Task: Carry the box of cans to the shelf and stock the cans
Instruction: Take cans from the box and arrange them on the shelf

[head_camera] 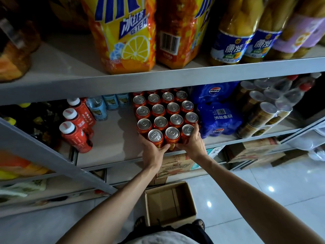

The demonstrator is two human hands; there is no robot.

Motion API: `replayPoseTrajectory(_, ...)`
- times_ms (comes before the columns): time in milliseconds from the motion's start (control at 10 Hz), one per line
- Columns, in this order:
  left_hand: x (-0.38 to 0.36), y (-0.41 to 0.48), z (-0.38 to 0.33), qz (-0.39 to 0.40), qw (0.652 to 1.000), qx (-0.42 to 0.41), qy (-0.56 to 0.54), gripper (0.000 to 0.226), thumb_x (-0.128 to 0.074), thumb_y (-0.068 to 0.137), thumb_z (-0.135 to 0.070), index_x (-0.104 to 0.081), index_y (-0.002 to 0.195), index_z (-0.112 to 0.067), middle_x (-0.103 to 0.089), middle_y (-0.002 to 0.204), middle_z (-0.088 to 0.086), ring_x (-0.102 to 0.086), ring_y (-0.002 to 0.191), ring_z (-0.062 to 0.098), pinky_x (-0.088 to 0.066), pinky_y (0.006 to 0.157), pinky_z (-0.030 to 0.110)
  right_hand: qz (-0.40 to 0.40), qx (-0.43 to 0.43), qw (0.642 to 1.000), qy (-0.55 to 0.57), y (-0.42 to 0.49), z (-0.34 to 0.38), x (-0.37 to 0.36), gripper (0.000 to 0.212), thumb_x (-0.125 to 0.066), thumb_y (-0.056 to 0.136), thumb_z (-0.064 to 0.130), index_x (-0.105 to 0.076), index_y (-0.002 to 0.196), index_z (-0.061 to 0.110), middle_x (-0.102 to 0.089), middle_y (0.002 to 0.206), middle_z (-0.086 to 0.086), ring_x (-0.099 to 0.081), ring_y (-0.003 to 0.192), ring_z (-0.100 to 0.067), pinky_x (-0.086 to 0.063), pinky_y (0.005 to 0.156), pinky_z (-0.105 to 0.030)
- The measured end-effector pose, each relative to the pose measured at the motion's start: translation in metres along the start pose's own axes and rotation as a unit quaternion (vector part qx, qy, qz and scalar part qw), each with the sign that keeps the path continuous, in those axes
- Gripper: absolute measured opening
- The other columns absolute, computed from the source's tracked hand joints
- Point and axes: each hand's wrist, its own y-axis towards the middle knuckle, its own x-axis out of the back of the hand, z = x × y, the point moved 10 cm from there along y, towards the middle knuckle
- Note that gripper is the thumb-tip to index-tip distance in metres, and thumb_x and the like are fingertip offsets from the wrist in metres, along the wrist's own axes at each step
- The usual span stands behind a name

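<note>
Cans [167,111] are sitting on the middle shelf [112,138], red ones with silver tops, packed tight in rows four wide, with a front row of three right at the shelf's front edge. Both hands are on that front row. The left hand [153,151] is wrapped around the left-most front can, fingers curled round its left side and thumb lying across the front toward the middle can. The right hand [194,147] does the same from the other side, fingers curled round the right-most can and thumb tucked in low at the front. So the three cans are squeezed between the two hands, and the thumbs nearly meet under the middle one.

Just to the right of the cans, touching them, are blue Pepsi packs [218,118], and further right a clear-wrapped pack of bottles [263,110]. To the left, with a gap of bare shelf between, are some red bottles with white caps [75,132].

The box [170,203] is down on the tiled floor [263,191] right in front of the person, flaps open, just bare cardboard showing inside. More cartons [177,164] are shoved under the shelf behind it. The shelf above holds big ice tea bottles [126,36].
</note>
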Motion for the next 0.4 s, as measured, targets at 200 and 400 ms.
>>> replayPoseTrajectory(200,0.002,0.000,0.002,0.056,0.996,0.023,0.061,0.104,-0.079,0.077,-0.015,-0.006,0.152,-0.015,-0.047,0.144,0.011,-0.053,0.125,0.033,-0.043,0.101,0.045,-0.004,-0.050,0.999,-0.004,-0.009,-0.013,0.023,0.094,-0.079,0.074,0.026,-0.019,0.147,0.014,-0.046,0.136,-0.018,-0.048,0.122,-0.035,-0.042,0.097,-0.042)
replayPoseTrajectory(400,0.022,-0.010,0.015,0.066,0.986,0.083,0.130,0.069,-0.076,0.078,-0.029,-0.038,0.134,-0.013,-0.056,0.125,0.010,-0.058,0.109,0.030,-0.047,0.091,0.043,0.097,-0.083,0.987,-0.097,-0.020,-0.031,0.049,0.057,-0.068,0.084,0.017,-0.042,0.133,0.004,-0.052,0.128,-0.019,-0.051,0.105,-0.029,-0.038,0.080,-0.028)
